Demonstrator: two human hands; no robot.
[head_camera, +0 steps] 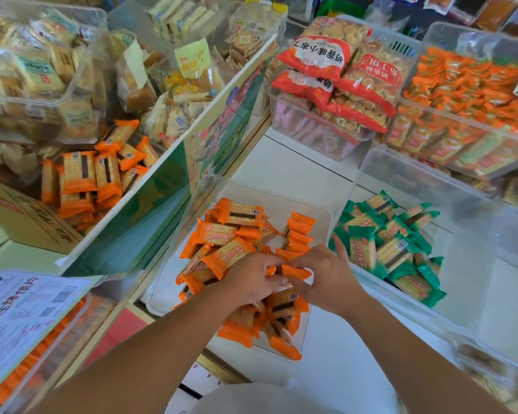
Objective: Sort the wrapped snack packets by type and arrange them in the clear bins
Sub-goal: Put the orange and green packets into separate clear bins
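Observation:
A clear bin (323, 216) in front of me holds a heap of orange cracker packets (231, 234). Both my hands are down in it. My left hand (251, 279) grips a few orange packets from the left, and my right hand (326, 276) holds the same bunch (293, 271) from the right, its index finger pointing up. To the right, a second clear bin (467, 258) contains green cracker packets (392, 249) piled in its left half.
A cardboard box (27, 222) at left holds more orange packets (90, 180). Behind stand bins of pale biscuits (42, 70), red biscuit bags (341, 73) and orange packets (461, 85). A green divider board (168, 186) slants left of the bin. A printed sheet (21, 312) lies at lower left.

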